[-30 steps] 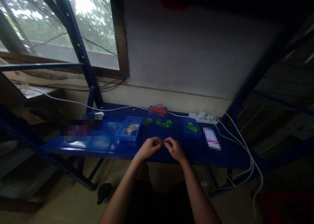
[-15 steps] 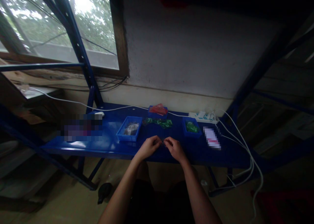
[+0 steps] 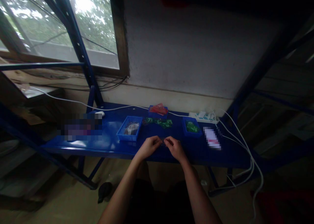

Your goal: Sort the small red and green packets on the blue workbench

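My left hand [image 3: 150, 146] and my right hand [image 3: 173, 147] meet over the front part of the blue table, thumbs and fingers pinched. Between the fingertips is a small see-through item [image 3: 163, 142], like thin plastic, too small and dim to name. Left of my hands, a blue bin [image 3: 129, 138] holds small clear packets with greyish contents [image 3: 132, 128]. Green plastic packets [image 3: 164, 123] lie loose beyond my fingertips. To the right, another blue bin [image 3: 185, 132] contains green packets [image 3: 192, 127]. Red packets [image 3: 159, 109] fill a third blue bin [image 3: 157, 115] at the back.
A power strip [image 3: 202, 117] with white cables runs along the table's back right. Beside it lies a blurred white and pink item [image 3: 212, 138]. Blurred objects [image 3: 78, 129] sit on the left end of the blue table [image 3: 108, 147]. Blue metal posts [image 3: 84, 60] rise at the sides.
Almost nothing differs. Both hands stay in the same place with the small item between the fingertips, and the bins have not moved.
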`<state>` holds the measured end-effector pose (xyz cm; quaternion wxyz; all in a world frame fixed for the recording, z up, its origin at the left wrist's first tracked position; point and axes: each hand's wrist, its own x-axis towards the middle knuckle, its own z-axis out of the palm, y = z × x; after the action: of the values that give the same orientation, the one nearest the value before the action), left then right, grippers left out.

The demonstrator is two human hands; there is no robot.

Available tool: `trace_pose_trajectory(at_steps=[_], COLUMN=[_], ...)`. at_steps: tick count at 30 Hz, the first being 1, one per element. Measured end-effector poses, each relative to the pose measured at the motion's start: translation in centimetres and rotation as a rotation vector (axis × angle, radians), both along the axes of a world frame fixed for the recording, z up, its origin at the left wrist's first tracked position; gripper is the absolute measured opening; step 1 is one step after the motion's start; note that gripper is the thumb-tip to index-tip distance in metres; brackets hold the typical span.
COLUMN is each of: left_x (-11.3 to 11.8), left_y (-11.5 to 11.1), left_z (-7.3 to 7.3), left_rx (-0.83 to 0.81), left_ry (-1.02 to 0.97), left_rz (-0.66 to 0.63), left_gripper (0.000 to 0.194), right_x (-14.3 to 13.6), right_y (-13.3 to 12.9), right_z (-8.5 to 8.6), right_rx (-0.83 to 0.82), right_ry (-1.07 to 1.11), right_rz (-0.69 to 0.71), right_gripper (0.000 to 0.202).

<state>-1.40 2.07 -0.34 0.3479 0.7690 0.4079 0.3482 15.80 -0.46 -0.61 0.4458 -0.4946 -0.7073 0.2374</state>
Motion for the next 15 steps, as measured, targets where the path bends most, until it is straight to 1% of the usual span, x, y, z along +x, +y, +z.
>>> trace_pose_trajectory(at_steps=[7,15], left_x=[0.01,-0.04], left_y=[-0.05,-0.04], left_z=[0.16,0.20], left_rx=[0.003,-0.015], left_ry=[0.006,0.023], left_rz=[0.003,-0.014], left_gripper=[0.027,0.030], right_x=[0.19,0.27], right_y=[0.29,0.21], right_z=[-0.31,-0.36], right_rx=[0.018,-0.012], right_ry=[0.003,-0.001], right_rz=[0.007,0.003], right_gripper=[0.024,0.025])
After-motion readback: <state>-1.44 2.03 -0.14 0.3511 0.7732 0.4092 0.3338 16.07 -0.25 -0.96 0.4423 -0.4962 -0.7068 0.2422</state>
